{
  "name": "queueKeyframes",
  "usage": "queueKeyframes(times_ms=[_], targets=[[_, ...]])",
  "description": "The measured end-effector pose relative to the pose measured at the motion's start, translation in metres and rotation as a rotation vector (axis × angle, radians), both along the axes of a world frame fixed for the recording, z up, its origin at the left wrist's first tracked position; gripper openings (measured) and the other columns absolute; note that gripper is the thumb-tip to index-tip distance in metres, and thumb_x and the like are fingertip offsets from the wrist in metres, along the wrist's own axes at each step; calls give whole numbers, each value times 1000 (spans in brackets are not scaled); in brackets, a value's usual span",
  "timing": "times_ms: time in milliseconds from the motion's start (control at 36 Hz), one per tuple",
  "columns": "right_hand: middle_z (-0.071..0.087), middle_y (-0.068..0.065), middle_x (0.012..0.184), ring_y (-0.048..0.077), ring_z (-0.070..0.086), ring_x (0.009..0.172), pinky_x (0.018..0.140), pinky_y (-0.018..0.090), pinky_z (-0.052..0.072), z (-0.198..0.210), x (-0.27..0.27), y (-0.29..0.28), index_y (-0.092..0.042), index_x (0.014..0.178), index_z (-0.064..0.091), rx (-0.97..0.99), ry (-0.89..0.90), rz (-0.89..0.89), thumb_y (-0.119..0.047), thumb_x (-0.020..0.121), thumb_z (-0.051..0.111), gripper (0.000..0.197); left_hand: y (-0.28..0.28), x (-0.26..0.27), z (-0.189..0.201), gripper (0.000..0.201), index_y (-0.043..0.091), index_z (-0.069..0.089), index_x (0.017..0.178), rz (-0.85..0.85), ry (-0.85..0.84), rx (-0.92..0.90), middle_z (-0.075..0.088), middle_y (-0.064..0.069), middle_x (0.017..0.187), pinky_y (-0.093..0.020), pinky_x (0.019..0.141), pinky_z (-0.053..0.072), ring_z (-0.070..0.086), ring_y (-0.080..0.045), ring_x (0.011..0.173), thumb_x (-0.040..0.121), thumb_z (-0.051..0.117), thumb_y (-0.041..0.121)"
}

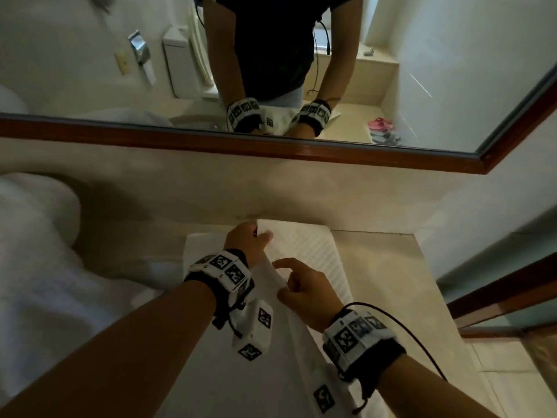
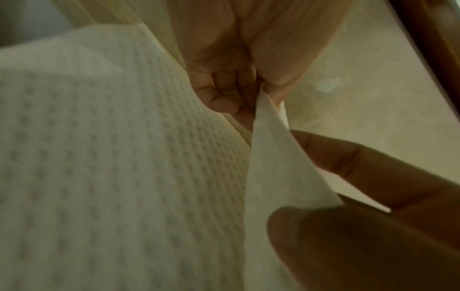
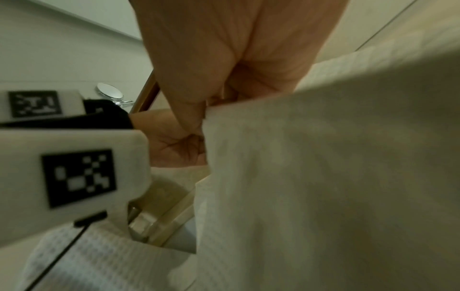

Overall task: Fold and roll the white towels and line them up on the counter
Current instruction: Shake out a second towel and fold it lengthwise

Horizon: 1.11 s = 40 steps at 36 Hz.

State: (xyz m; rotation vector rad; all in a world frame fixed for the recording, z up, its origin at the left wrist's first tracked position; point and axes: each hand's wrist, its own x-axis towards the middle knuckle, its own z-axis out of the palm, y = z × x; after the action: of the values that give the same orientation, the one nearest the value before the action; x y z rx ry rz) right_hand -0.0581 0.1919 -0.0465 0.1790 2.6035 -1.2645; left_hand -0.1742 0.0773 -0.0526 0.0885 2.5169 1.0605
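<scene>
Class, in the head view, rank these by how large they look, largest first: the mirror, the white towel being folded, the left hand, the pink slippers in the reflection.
1. mirror
2. white towel
3. left hand
4. pink slippers

Nearness to the camera enlarges the hand; the slippers are distant reflections.

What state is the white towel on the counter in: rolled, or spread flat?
Spread, not rolled: the white towel lies flat while left hand and right hand pinch its edge.

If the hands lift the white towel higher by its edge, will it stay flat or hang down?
Probably it hangs: the white towel already drapes in soft folds between the left hand and right hand. It looks thin and light, held by a pinch alone. The waffle weave should keep it from slipping.
</scene>
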Motion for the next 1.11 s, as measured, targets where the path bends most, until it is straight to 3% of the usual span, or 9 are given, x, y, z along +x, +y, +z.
queueKeyframes(times_ms=[194, 278, 361, 444, 556, 722, 861, 1000, 1111], targets=[[54, -9, 71, 6, 55, 64, 71, 21, 50, -8, -31, -56, -34, 125, 47, -6, -206, 163, -26, 88, 58, 40, -69, -12, -7, 52, 6, 34, 142, -41, -55, -188, 37, -12, 149, -34, 112, 29, 37, -27, 137, 98, 39, 34], [64, -6, 89, 13, 63, 81, 88, 29, 52, -10, -52, -65, -31, 122, 52, 97, -135, 116, -37, 92, 51, 30, -86, -17, -14, 40, 5, 52, 126, -59, -42, -203, 53, -18, 132, -33, 99, 38, 49, -30, 125, 97, 45, 30], [55, 2, 128, 21, 55, 113, 101, 31, 43, -13, -82, -58, -26, 128, 50, 260, 103, 51, -23, 96, 43, 33, -93, -21, -18, 25, 10, 54, 80, -66, -36, -184, 54, -13, 85, -28, 72, 36, 56, -27, 90, 95, 47, 28], [40, 4, 144, 25, 43, 129, 110, 34, 33, -15, -112, -43, -23, 136, 44, 451, 50, 116, -8, 91, 42, 48, -98, -22, -20, 21, 10, 57, 88, -70, -53, -151, 57, -16, 92, -31, 75, 38, 56, -31, 95, 95, 47, 28], [43, 4, 144, 28, 43, 129, 110, 37, 36, -23, -129, -26, -29, 132, 49, 660, -127, 168, -20, 84, 52, 48, -103, -25, -22, 33, -3, 58, 111, -70, -64, -109, 59, -22, 117, -33, 89, 41, 54, -34, 110, 95, 48, 25], [54, 4, 131, 28, 56, 114, 95, 37, 49, -25, -131, -25, -31, 122, 53, 691, -136, 158, -36, 82, 53, 41, -123, -33, -23, 35, 16, 43, 60, 37, -44, -107, 45, -1, 65, -25, 67, 32, 50, -24, 79, 93, 50, 24], [47, 6, 133, 28, 51, 117, 98, 36, 45, -15, -130, -54, -31, 132, 43, 770, -66, 202, -32, 86, 56, 48, -151, -36, -31, 42, 13, 66, 111, 50, -39, -227, 60, -12, 124, -34, 97, 47, 56, -30, 114, 84, 60, 44], [52, 7, 132, 24, 49, 122, 101, 25, 35, -24, -133, -119, -17, 131, 52, 366, 37, 311, -21, 89, 57, 42, -154, -31, -44, 38, 17, 71, 95, 56, 31, -287, 59, -15, 115, -31, 80, 45, 56, -32, 105, 78, 63, 51], [58, 11, 118, 25, 55, 110, 85, 21, 35, -38, -143, -146, -16, 120, 62, 334, 27, 273, -28, 90, 58, 32, -160, -32, -41, 37, 14, 70, 104, 50, 34, -206, 62, -11, 113, -31, 88, 46, 56, -29, 109, 85, 60, 44]])
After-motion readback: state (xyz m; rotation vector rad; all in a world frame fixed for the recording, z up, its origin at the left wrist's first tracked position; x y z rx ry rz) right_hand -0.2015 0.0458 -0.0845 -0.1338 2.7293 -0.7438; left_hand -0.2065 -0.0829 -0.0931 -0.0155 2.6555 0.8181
